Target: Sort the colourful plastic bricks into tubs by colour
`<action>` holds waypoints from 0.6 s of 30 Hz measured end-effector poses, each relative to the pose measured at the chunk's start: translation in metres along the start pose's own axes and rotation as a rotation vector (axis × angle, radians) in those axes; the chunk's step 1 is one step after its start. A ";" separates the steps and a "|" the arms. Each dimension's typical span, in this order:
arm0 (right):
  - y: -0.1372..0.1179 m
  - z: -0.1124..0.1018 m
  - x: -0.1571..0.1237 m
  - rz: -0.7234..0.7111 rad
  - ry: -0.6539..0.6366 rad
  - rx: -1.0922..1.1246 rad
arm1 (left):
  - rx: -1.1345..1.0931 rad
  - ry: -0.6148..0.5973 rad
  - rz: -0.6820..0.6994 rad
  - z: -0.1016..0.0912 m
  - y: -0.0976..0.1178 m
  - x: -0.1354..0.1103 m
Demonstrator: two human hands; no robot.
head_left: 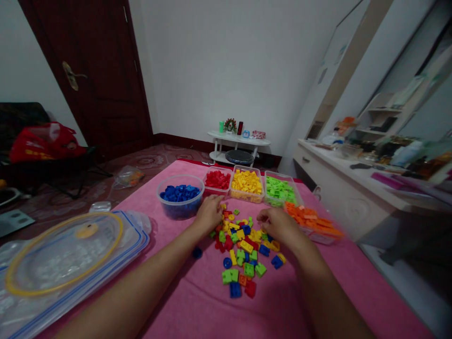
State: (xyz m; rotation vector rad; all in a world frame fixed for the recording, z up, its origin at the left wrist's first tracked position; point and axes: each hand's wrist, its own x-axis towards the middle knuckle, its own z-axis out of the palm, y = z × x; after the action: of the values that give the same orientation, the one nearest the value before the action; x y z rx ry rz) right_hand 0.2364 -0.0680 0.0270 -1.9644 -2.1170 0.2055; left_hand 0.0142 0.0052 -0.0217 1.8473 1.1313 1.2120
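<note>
A row is formed beyond the hands by a round clear plastic tub of blue bricks (171, 211) and clear plastic boxes of red bricks (215, 191), yellow bricks (247, 197) and green bricks (273, 202). The way to the right is narrowed by a heaped clear box of orange bricks (319, 238), just beside the right hand (278, 222). The left side is taken up by a large clear plastic bag with blue seams (137, 235); whether the round yellow-rimmed clear lid (70, 247) lies in or on it cannot be told. Between the hands, the loose pile of mixed-colour plastic bricks (246, 246) is spread on the pink cloth-covered table (197, 306). The pile's far left edge is reached by the left hand (211, 212); the right fingers are curled over its right side. Whether a brick is grasped by either cannot be told. Room is left on the near cloth, between the forearms. The slanting right table edge is faced by a white dresser (339, 176).
</note>
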 end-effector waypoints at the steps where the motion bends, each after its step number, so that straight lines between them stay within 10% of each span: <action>1: 0.000 0.003 0.000 0.009 0.006 -0.023 | 0.010 -0.006 -0.020 0.000 -0.008 0.000; 18: -0.016 0.015 -0.007 -0.059 -0.255 0.131 | 0.229 -0.081 0.076 0.004 -0.041 -0.005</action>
State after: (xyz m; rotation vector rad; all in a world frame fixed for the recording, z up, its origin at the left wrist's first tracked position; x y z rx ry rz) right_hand 0.2169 -0.0756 0.0163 -1.8826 -2.2454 0.5970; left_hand 0.0048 0.0180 -0.0600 2.1077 1.2062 1.0744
